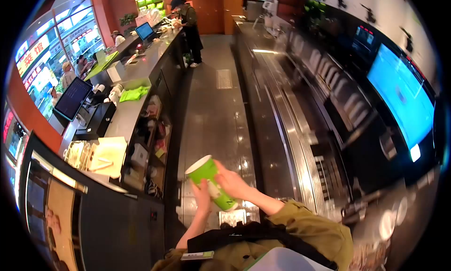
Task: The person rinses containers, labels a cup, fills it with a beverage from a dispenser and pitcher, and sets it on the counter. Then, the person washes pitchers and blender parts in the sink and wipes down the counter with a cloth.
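Note:
A tall green paper cup (213,189) with a white top is tilted in front of my body, above the floor of the aisle. My left hand (201,196) grips its lower left side, the thumb lying along the cup. From the right, my right hand (230,181) is wrapped round the upper side of the same cup. Its white top leans up and to the left; whether that is a lid or the open mouth, I cannot tell. The cup's contents do not show.
On the left run a counter (155,71) with a dark monitor (73,98), a green cloth (134,94) and a tray (107,154). A metal worktop (272,125) lines the right, under a bright blue screen (403,95). A co-worker (189,29) stands far down the aisle.

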`<state>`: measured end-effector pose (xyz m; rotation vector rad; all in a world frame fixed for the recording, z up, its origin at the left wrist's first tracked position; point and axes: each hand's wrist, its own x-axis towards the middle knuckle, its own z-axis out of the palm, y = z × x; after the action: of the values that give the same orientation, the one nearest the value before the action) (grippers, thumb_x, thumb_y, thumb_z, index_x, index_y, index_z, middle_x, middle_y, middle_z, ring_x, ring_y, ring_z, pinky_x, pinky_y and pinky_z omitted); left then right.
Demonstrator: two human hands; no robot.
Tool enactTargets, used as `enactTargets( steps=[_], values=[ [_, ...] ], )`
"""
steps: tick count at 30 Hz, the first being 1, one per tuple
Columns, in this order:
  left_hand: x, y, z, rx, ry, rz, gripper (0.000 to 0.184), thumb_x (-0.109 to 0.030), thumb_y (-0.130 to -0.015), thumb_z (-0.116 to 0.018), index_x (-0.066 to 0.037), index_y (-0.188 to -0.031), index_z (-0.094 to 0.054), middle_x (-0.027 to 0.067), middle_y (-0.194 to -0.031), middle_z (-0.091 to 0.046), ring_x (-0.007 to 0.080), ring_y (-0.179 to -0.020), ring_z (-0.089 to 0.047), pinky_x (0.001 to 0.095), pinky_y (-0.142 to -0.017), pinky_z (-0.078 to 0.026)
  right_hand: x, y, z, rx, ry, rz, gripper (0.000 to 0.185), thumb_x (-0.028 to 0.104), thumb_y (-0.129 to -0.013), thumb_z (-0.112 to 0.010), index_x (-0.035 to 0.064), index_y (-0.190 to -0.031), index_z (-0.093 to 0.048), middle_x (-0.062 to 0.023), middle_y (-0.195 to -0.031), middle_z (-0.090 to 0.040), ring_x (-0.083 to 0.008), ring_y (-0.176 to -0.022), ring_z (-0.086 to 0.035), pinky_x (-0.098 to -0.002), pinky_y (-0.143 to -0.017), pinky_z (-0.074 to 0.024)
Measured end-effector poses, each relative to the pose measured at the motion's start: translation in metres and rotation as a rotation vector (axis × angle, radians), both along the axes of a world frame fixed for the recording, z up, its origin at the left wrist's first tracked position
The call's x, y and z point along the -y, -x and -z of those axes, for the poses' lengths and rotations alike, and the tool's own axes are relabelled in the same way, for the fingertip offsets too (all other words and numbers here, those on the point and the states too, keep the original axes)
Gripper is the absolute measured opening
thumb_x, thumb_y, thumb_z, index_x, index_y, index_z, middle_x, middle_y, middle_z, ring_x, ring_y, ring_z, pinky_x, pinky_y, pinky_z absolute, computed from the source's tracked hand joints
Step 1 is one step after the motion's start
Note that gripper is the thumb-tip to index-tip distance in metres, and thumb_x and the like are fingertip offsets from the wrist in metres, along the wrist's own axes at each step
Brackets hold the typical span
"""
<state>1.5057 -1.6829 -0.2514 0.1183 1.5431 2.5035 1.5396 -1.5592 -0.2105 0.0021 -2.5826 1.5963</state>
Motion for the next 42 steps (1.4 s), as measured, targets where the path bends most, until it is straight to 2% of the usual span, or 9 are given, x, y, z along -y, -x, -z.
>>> enactTargets(
  steps=[3, 5, 13, 18, 25, 30, 36, 39, 42],
  values=[
    [-0.077, 0.098, 0.011, -0.154, 0.099, 0.055, 0.044, -0.016, -0.084, -0.047, -0.002, -0.123, -0.03, 0.0101, -0.109, -0.045, 0.0178, -0.097, -0.046, 0.0296, -0.084, -0.038, -0.088, 0.076, -0.003, -0.125, -0.279, 0.076, 0.05, 0.023, -0.085, -0.036, 0.0002, -0.128, -0.026, -0.0191, -0.125, -0.035, -0.0325, -0.117, -0.035, -0.0348, -0.098, -0.0275],
    [-0.134, 0.159, 0.01, -0.311, -0.032, 0.024, 0.044, -0.016, -0.083, -0.048, -0.002, -0.121, -0.031, 0.0098, -0.107, -0.047, 0.0164, -0.094, -0.047, 0.0289, -0.081, -0.04, -0.149, 0.115, 0.044, -0.168, 0.24, 0.064, 0.056, 0.024, -0.082, -0.043, -0.002, -0.129, -0.024, -0.0188, -0.13, -0.031, -0.0252, -0.123, -0.028, -0.0333, -0.1, -0.0231],
    [-0.287, 0.418, 0.023, -0.055, -0.118, 0.013, 0.044, -0.014, -0.084, -0.047, -0.004, -0.124, -0.029, 0.0085, -0.111, -0.045, 0.0166, -0.097, -0.045, 0.0291, -0.083, -0.039, -0.285, 0.368, 0.049, -0.024, 0.23, 0.04, 0.066, 0.032, -0.078, -0.056, -0.0016, -0.126, -0.027, -0.0182, -0.112, -0.05, -0.0241, -0.105, -0.048, -0.0338, -0.088, -0.0363],
    [-0.296, 0.585, 0.019, -0.016, -0.272, -0.142, 0.065, -0.027, -0.082, -0.054, -0.013, -0.132, -0.017, 0.0083, -0.123, -0.038, 0.021, -0.11, -0.04, 0.0343, -0.091, -0.035, -0.341, 0.561, 0.034, 0.008, -0.193, -0.334, 0.075, 0.032, -0.076, -0.059, -0.004, -0.128, -0.019, -0.0273, -0.12, -0.038, -0.0379, -0.108, -0.043, -0.0372, -0.089, -0.0366],
    [-0.366, 0.831, 0.014, -0.149, -0.261, -0.199, 0.074, -0.032, -0.075, -0.062, -0.012, -0.132, -0.019, 0.008, -0.123, -0.038, 0.0205, -0.112, -0.038, 0.0342, -0.094, -0.032, -0.429, 0.826, 0.05, -0.063, 0.012, -0.587, 0.082, 0.029, -0.071, -0.064, -0.0009, -0.13, -0.016, -0.0238, -0.123, -0.037, -0.0341, -0.112, -0.04, -0.0353, -0.092, -0.0338],
    [-0.531, 1.022, -0.041, -0.208, -0.078, 0.118, 0.075, -0.019, -0.074, -0.063, -0.011, -0.133, -0.016, 0.0113, -0.121, -0.038, 0.0215, -0.111, -0.039, 0.0332, -0.094, -0.033, -0.601, 0.947, 0.042, 0.098, -0.056, -0.041, 0.051, 0.019, -0.074, -0.062, 0.0011, -0.117, -0.042, -0.0162, -0.111, -0.049, -0.0239, -0.097, -0.052, -0.0325, -0.082, -0.0414],
    [-0.754, 1.151, -0.028, -0.211, -0.089, 0.662, 0.078, -0.019, -0.073, -0.065, -0.008, -0.133, -0.017, 0.0079, -0.123, -0.037, 0.0178, -0.115, -0.034, 0.0323, -0.096, -0.028, -0.857, 0.99, 0.09, -0.012, 0.256, 0.666, 0.036, 0.021, -0.084, -0.053, 0.0011, -0.114, -0.047, -0.0078, -0.099, -0.053, -0.013, -0.078, -0.056, -0.0232, -0.066, -0.0438],
    [-0.833, 1.192, -0.002, -0.153, -0.129, 0.623, 0.076, -0.022, -0.073, -0.065, -0.005, -0.131, -0.019, 0.0075, -0.122, -0.037, 0.0179, -0.115, -0.034, 0.0316, -0.096, -0.029, -0.981, 1.018, 0.099, -0.034, 0.203, 0.887, 0.033, 0.021, -0.085, -0.052, 0.0031, -0.112, -0.049, -0.0053, -0.095, -0.054, -0.0093, -0.073, -0.054, -0.0182, -0.058, -0.0412],
    [-0.876, 1.263, 0.019, 0.064, -0.004, 0.305, 0.041, -0.014, -0.08, -0.054, 0.001, -0.115, -0.04, 0.0103, -0.112, -0.045, 0.0176, -0.098, -0.045, 0.0312, -0.082, -0.039, -1.065, 1.082, 0.063, -0.149, 0.321, 1.065, 0.033, 0.021, -0.083, -0.055, 0.0032, -0.11, -0.051, -0.0022, -0.094, -0.055, -0.0061, -0.074, -0.051, -0.0157, -0.06, -0.0416]
  ],
)
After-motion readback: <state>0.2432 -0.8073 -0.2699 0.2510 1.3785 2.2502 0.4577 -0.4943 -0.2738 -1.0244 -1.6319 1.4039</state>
